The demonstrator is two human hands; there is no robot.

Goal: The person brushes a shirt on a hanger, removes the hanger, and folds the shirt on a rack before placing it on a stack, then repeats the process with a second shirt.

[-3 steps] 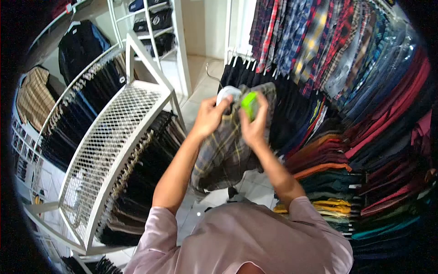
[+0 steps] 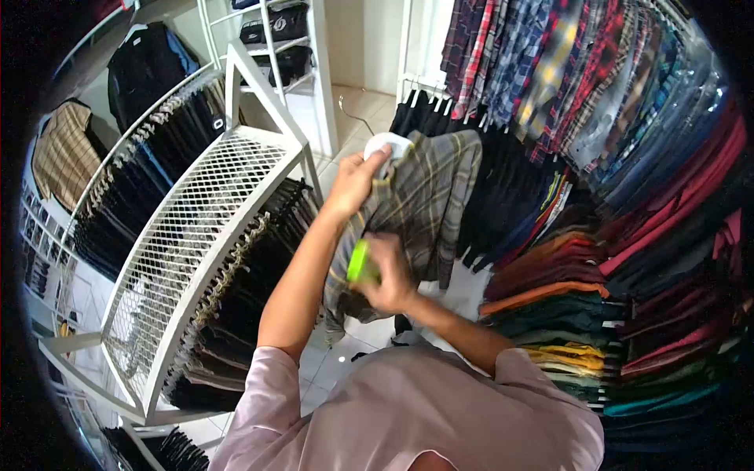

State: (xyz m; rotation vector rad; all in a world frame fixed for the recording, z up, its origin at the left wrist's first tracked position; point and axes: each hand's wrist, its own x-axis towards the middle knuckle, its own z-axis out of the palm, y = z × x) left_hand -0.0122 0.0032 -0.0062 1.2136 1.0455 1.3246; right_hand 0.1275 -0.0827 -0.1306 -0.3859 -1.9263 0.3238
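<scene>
A grey plaid shirt with yellow lines (image 2: 428, 180) hangs from a white clothes hanger (image 2: 399, 146), whose thin metal hook points up and to the left. My left hand (image 2: 352, 187) is closed on the hanger by the shirt's collar, the thumb pressed on the white plastic. In front of the lower part of the shirt, my right hand (image 2: 389, 276) grips a bright green handheld object (image 2: 358, 262). Motion blurs this hand, and I cannot make out the object's kind or whether it touches the fabric.
A white metal rack with a mesh top (image 2: 208, 192) stands on my left, dark garments hanging beneath it. Plaid shirts (image 2: 542, 63) hang at the upper right. Folded clothes in several colours (image 2: 550, 290) are stacked at the right. Behind stands a white shelf (image 2: 318, 94) with dark packs.
My right hand has moved down and left with the green object, from beside the collar to the lower shirt. My left hand keeps its hold on the hanger, and the shirt has spread open.
</scene>
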